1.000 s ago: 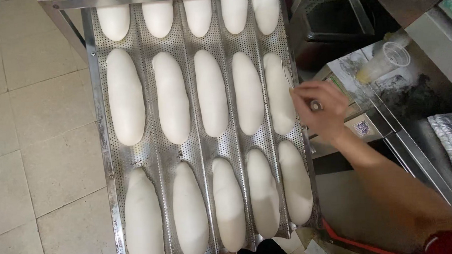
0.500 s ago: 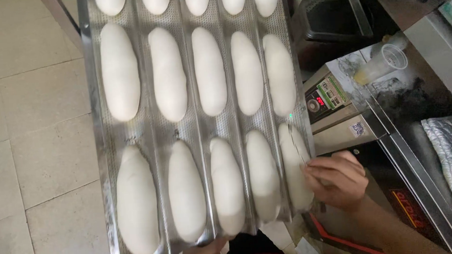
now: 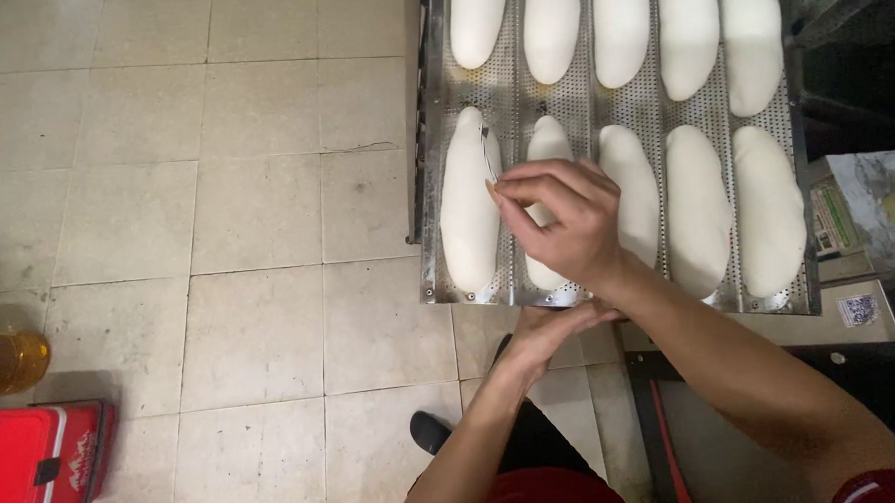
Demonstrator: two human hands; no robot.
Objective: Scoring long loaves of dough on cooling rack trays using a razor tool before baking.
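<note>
Right hand (image 3: 557,218) with blade (image 3: 488,159) over leftmost loaf (image 3: 468,206)

the dough loaves (image 3: 471,206) are a smooth, pale off-white, each one plain and unmarked. the tray (image 3: 582,113) under them is dull silver-grey metal, dotted all over with a fine, even pattern of small dark perforations along its channels. the floor tiles (image 3: 217,190) are beige-cream, lightly mottled, crossed by a grid of darker grey grout lines. a box (image 3: 38,464) at the lower left is bright red with white markings and a black clasp. beside it a bottle (image 3: 5,361) glows amber-yellow. the shoe (image 3: 432,431) is black, the sleeve (image 3: 887,486) deep red.
</note>
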